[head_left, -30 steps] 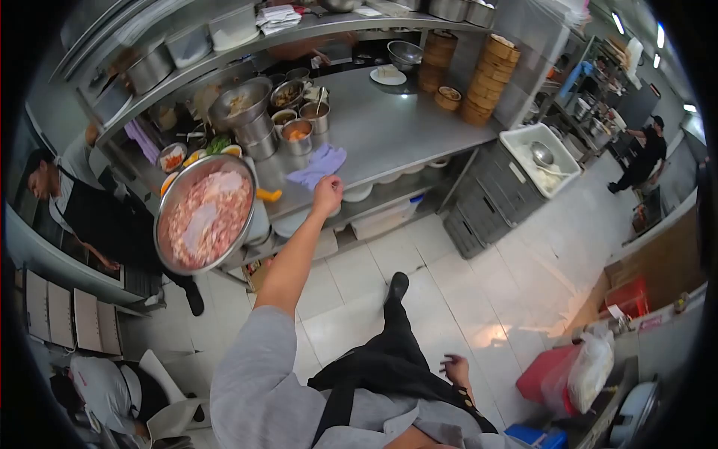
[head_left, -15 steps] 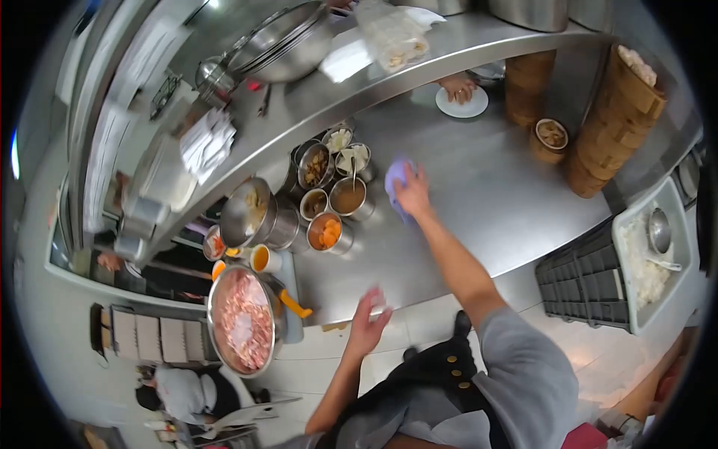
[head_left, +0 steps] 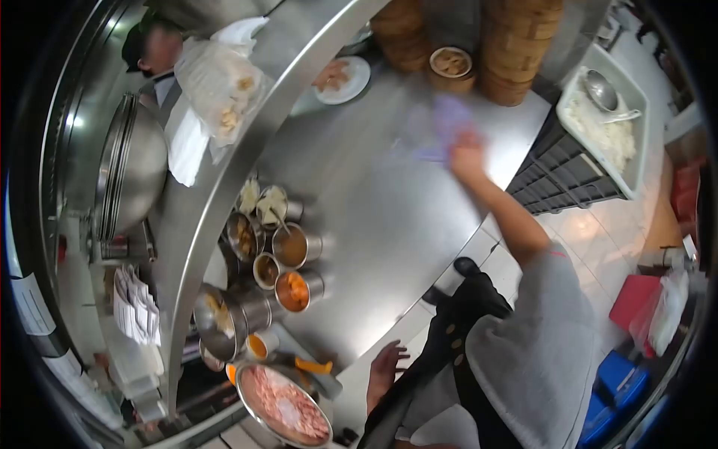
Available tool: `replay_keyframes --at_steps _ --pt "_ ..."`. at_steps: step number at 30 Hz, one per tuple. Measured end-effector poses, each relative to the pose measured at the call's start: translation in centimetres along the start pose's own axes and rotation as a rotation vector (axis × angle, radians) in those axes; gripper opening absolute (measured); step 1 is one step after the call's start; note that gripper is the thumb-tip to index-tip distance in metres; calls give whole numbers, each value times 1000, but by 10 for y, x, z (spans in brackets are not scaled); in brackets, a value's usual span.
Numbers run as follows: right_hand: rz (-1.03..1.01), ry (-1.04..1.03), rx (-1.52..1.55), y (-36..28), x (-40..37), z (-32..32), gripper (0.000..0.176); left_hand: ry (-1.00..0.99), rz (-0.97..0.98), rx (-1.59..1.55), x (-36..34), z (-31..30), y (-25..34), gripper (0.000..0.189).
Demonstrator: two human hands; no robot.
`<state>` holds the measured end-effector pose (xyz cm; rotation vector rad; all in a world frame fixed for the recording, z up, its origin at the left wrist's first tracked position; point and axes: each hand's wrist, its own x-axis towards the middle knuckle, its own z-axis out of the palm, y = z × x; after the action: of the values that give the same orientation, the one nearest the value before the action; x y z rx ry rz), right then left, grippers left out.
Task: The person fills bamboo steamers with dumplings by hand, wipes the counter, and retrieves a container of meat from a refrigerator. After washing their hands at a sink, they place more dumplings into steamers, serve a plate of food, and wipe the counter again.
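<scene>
Blurred by motion, my right hand presses a purple cloth onto the steel worktop, close to the bamboo steamers. My left hand hangs off the worktop's near edge, fingers apart, holding nothing. A small steamer with food inside stands just beyond the cloth. Left of it, another person's hand rests on a white plate beneath the shelf.
Metal pots of ingredients crowd the worktop's left side. A yellow-handled tool and a bowl of raw meat lie nearer. At right, a white tub tops a dark crate. A steel shelf runs along the left.
My right hand has swept the purple cloth across the worktop toward the steamers. My view has turned to the right. My left hand stays empty beside the near edge.
</scene>
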<state>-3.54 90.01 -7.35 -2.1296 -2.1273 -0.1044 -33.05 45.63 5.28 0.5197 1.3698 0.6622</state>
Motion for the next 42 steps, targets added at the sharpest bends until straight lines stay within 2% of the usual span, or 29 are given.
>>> replay_keyframes --at_steps 1,2,3,4,5,6,7,8,9,10,11,12,13,14,15,16,18,19,21,22,25,31,34,37,38,39,40,41,42 --pt "164 279 -225 81 -15 27 43 58 21 45 -6 -7 -4 39" --pt "326 133 -370 132 -39 -27 32 99 -53 100 -18 2 23 48" --pt "269 -307 -74 195 -43 -68 25 89 -44 97 -24 -12 9 48" --pt "416 72 254 240 -49 -52 17 -25 29 -62 -15 -28 -15 46" --pt "305 290 197 236 -47 -63 16 -187 53 -336 4 -45 -34 44" --pt "250 287 329 215 -42 -78 16 -357 31 -606 24 -62 -54 42" --pt "201 185 370 183 -38 -95 18 -333 52 -620 19 -60 -48 42" --pt "33 492 214 148 -37 -79 27 -227 145 -274 18 -50 -32 41" --pt "34 431 71 121 -27 -48 38 -108 222 70 15 -38 -14 39" --pt "148 199 -16 86 -18 -23 43 -35 181 -21 12 -23 2 34" --pt "304 285 8 27 -16 -31 49 -5 193 -42 11 -14 3 34" --pt "244 129 -1 -13 2 -23 52 -4 214 4 15 -8 9 30" --pt "142 196 151 -62 23 -4 53 -3 240 52 25 -3 16 27" --pt "-48 267 182 -115 35 21 52 50 181 101 34 1 10 25" --pt "-179 -21 376 -165 42 -28 50 86 206 76 37 8 10 25" --pt "-381 103 317 -214 59 15 50 71 269 108 41 19 9 24" --pt "-953 -153 419 -276 95 -14 45 135 262 116 58 45 4 23" --pt "-1009 -125 423 -295 122 -17 45 203 170 89 62 57 -3 24" --pt "-1027 -512 299 -319 175 -10 42 390 77 83 53 83 -10 24" --pt "-1007 -568 269 -325 190 -3 42 419 78 63 53 94 -40 24" --pt "-917 -546 250 -317 224 17 43 530 -79 -84 48 122 -106 25" --pt "-855 -498 303 -357 223 44 46 689 -243 -275 37 165 -156 26" --pt "-910 -481 354 -400 221 52 48 737 -241 -324 44 182 -182 26" --pt "-1061 -445 437 -455 210 50 50 791 -112 -336 55 195 -241 27" --pt "-1128 -449 484 -464 201 49 51 738 -190 -357 31 184 -150 27" --pt "-1166 -469 560 -461 185 42 52 764 -194 -622 21 186 -119 28" --pt "-1160 -516 681 -446 168 35 53 790 -156 -651 13 195 -121 29" --pt "-1134 -536 808 -417 143 28 54 808 -275 -591 5 203 -114 34" --pt "-1104 -538 906 -383 114 16 55 819 -314 -589 8 214 -145 29"
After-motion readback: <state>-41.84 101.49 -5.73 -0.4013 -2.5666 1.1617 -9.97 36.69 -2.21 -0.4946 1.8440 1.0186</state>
